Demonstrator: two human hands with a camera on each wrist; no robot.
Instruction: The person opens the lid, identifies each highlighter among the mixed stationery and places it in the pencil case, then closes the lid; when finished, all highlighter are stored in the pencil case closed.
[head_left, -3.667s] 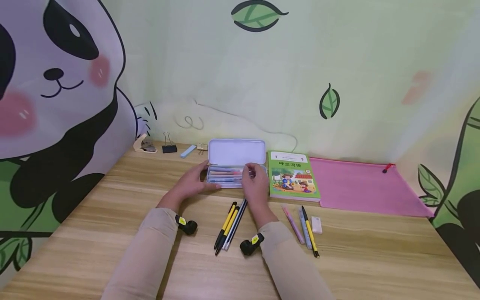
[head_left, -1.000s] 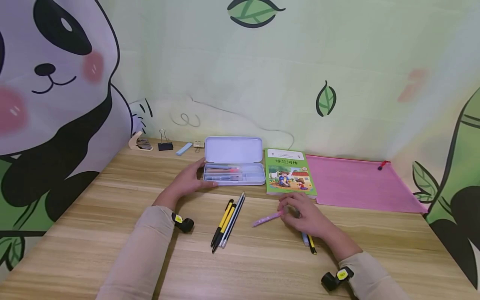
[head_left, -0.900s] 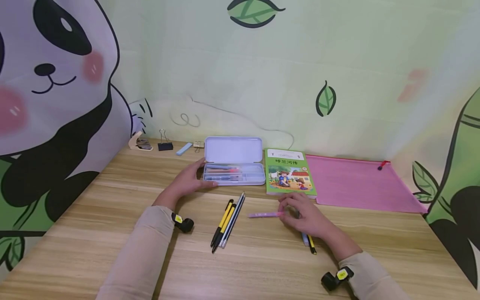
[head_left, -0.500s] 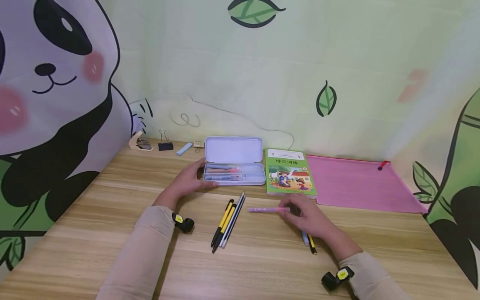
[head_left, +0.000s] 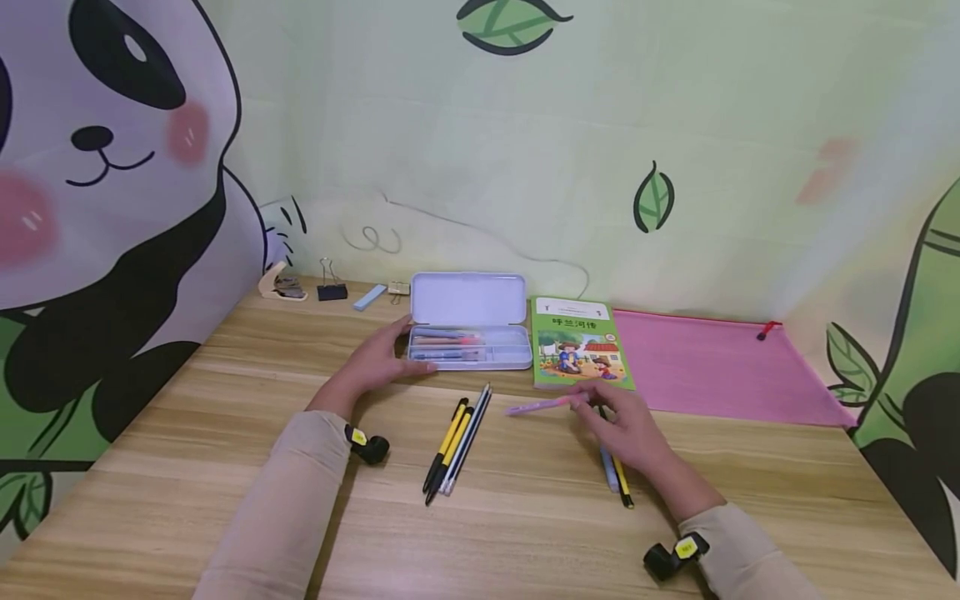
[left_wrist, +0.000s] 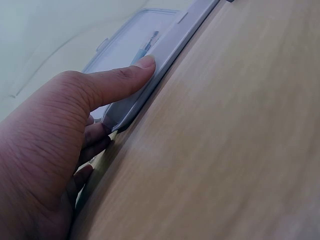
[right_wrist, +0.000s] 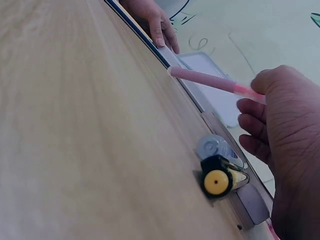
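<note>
My left hand [head_left: 378, 360] grips the left end of the open pencil case [head_left: 506, 357], its thumb along the front wall in the left wrist view. Several pens [head_left: 446, 342] lie inside the case's left part. In my right hand [head_left: 622, 425], thumb and fingers pinch a pink-purple marker [head_left: 536, 407] by its pink end, raised off the table and pointing left. Below that hand lie a light blue marker [head_left: 609, 471] and a yellow-and-black pen [head_left: 622, 483]. The right wrist view also shows a white eraser [right_wrist: 252, 204], which my hand hides in the head view.
Two yellow-and-black pens [head_left: 450, 446] and striped pencils [head_left: 471, 433] lie mid-table. A green book [head_left: 581, 342] and a pink pouch [head_left: 735, 367] are right of the case. Stapler [head_left: 281, 285], black binder clip [head_left: 332, 292], blue strip [head_left: 370, 297] and small clip [head_left: 398, 290] line the back left.
My right hand has left the case, picked up the pink-purple marker from the right, turned it to point left and lifted it slightly. My left hand stays on the case.
</note>
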